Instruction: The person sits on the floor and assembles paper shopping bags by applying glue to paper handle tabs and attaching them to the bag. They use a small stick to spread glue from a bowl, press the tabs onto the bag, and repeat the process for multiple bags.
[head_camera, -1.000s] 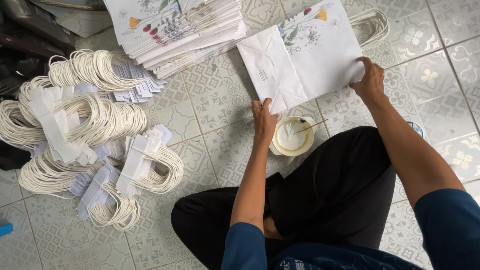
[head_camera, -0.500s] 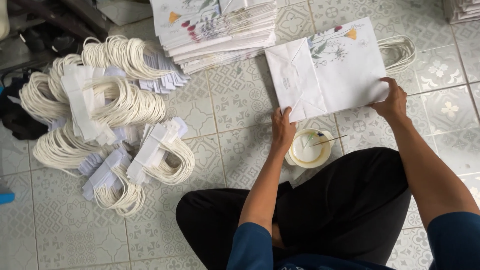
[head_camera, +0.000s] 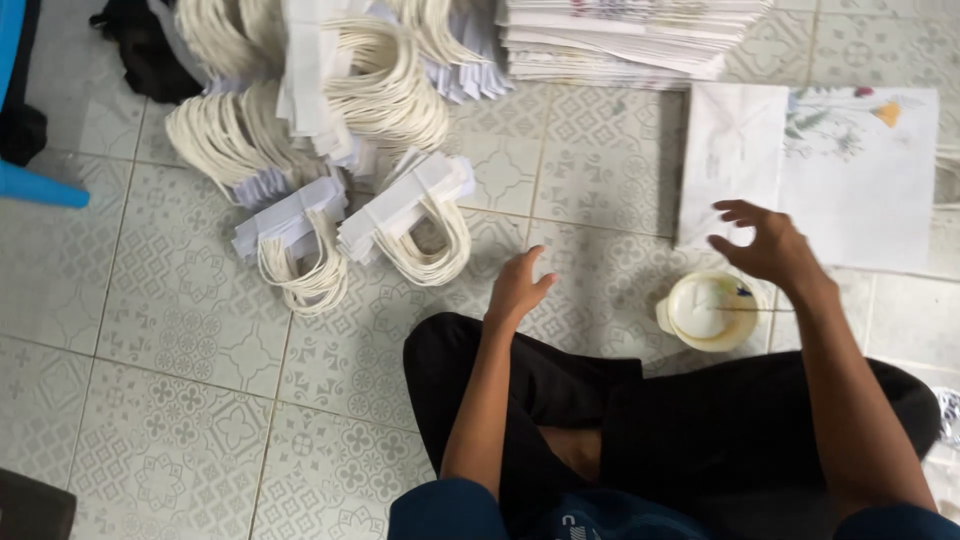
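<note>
I sit cross-legged on a patterned tile floor. My left hand (head_camera: 518, 288) hovers low over the tiles, fingers loosely apart and holding nothing, a short way right of a bundle of white cord handles (head_camera: 412, 222). My right hand (head_camera: 765, 246) floats open above a small cream pot of glue (head_camera: 710, 311) with a thin stick across it. Just beyond that hand lies a flat white paper bag (head_camera: 810, 172) with a flower print, its folded bottom flap on the left.
A stack of flat printed bags (head_camera: 620, 38) lies at the top. Heaps of cord handle bundles (head_camera: 300, 110) fill the upper left. A black cloth (head_camera: 140, 45) and a blue object (head_camera: 30, 150) sit at the far left.
My right hand has let go of the paper bag and lifted over the glue pot. My left hand has moved left from the pot toward the handle bundles. My view has shifted left.
</note>
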